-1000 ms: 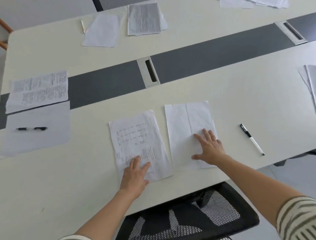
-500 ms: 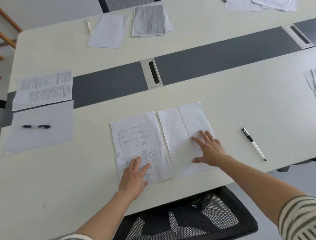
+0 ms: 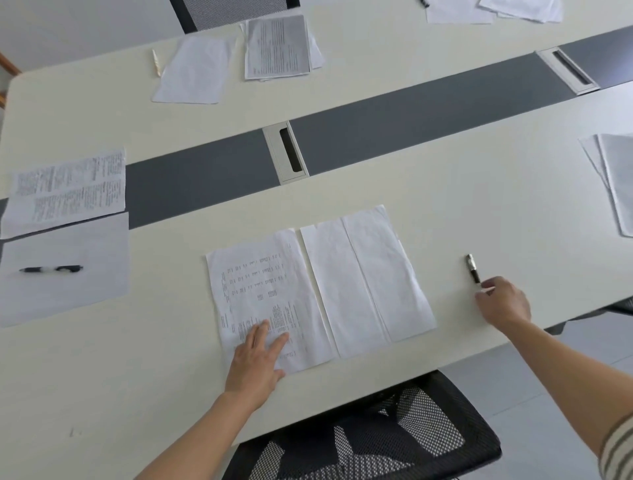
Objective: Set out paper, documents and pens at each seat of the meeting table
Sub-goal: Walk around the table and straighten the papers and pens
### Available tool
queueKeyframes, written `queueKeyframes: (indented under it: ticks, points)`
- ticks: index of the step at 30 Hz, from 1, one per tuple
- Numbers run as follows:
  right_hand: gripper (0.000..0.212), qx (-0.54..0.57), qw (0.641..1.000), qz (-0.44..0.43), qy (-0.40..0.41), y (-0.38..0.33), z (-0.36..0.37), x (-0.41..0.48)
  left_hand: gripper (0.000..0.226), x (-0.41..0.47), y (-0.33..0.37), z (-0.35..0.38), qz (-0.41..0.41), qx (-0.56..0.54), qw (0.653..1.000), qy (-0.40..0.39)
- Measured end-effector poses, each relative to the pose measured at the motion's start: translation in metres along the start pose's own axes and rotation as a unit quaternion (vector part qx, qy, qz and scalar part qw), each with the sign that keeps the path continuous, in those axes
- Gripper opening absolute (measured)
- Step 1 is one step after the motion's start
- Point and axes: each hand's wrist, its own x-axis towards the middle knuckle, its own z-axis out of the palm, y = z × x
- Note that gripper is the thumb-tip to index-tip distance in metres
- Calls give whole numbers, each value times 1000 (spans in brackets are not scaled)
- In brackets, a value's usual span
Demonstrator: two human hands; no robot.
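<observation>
Here, creased white paper (image 3: 366, 277) beside printed document (image 3: 260, 294), slender pen (image 3: 473, 270) nearby.

looks like an office meeting room to me. one long cream desk (image 3: 479, 192) with a grey strip (image 3: 411, 130) down the middle and metal cable ports (image 3: 286, 152) set into it, black mesh office chairs (image 3: 376, 428) on both sides, grey floor (image 3: 548, 387). printed document (image 3: 263, 294), blank paper (image 3: 366, 277) and pen (image 3: 472, 272) at the near seat, similar sets at other places.

Four pens (image 3: 51, 269) (image 3: 473, 270) (image 3: 156, 61) (image 3: 424, 3), three printed documents (image 3: 68, 186) (image 3: 260, 291) (image 3: 277, 48), two chairs (image 3: 370, 442) (image 3: 233, 13), two hands (image 3: 255, 363) (image 3: 505, 301)
</observation>
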Motion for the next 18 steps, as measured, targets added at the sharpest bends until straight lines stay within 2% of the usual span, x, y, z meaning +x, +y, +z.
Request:
queueKeyframes:
  ticks: [4, 8, 11, 15, 18]
  points:
    - [26, 55, 992, -117, -6, -57, 16, -30, 67, 0, 1, -1, -1, -2, 1000, 3]
    - [20, 83, 973, -199, -80, -110, 51, -65, 68, 0, 1, -1, -5, -8, 1000, -1]
    - [21, 59, 969, -206, -124, -124, 75, -75, 69, 1, 0, 0, -5, 3, 1000, -6]
    - [25, 14, 974, -193, -121, -125, 89, -74, 70, 3, -3, 2, -3, 6, 1000, -9]
    - [36, -11, 973, -194, -123, -126, 82, -77, 70, 2, -5, 2, 4, 9, 1000, -12]
